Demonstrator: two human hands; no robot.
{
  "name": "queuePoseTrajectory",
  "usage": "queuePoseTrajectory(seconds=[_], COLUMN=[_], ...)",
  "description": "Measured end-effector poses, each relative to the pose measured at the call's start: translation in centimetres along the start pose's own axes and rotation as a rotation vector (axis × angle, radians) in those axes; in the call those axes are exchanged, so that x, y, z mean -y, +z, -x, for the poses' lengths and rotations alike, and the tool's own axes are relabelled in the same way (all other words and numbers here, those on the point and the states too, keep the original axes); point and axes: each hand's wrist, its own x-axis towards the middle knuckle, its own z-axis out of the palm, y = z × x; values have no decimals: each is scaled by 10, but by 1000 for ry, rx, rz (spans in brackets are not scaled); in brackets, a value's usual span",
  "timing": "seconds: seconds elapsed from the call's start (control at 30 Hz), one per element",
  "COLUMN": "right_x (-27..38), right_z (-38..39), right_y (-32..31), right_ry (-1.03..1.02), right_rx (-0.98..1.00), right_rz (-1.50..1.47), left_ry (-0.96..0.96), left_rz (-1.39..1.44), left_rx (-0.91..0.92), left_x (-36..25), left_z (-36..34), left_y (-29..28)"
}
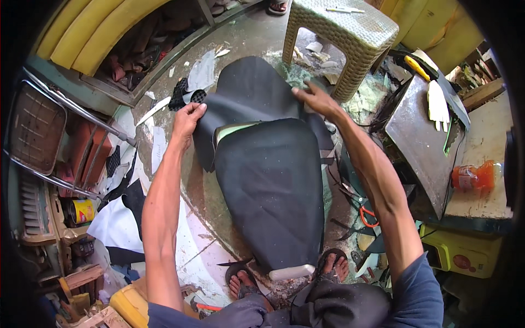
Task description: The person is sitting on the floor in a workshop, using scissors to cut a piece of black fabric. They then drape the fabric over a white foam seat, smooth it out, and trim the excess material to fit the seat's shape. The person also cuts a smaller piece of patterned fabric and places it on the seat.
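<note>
A long padded seat (268, 186), wrapped in smooth black leatherette, lies lengthwise in front of me with its narrow end between my feet. Pale green foam (236, 130) shows along its far left edge, and a whitish tip (292, 272) at the near end. Beyond it a loose black cover piece (254, 82) spreads over the floor. My left hand (187, 120) pinches the left edge of this cover piece between thumb and fingers. At its right edge is my right hand (317, 100), fingers stretched and apart, a fingertip against the material.
A woven-pattern plastic stool (339, 27) stands at the far right. Beside my right arm are a metal-topped stand (424, 136) with a white glove (438, 104) and orange-handled scissors (367, 216). White and black scraps (115, 224) litter the left floor, near a metal-framed chair (38, 123).
</note>
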Motion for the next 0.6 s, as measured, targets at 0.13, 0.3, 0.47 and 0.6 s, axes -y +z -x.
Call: queuePoseTrajectory(seconds=[0.13, 0.3, 0.47, 0.6], right_x=[3, 75, 79, 74], right_z=[-6, -9, -14, -12], right_y=[-13, -32, -26, -17], right_ry=[21, -61, -54, 4], right_rx=[250, 207, 312, 317], right_rz=[202, 297, 473, 436], left_ry=[46, 86, 93, -52], left_rz=[-44, -295, -389, -359], left_rx=[25, -28, 16, -42], left_x=[-37, -51, 7, 34], left_z=[-9, 4, 24, 36], left_y=[10, -17, -25, -19])
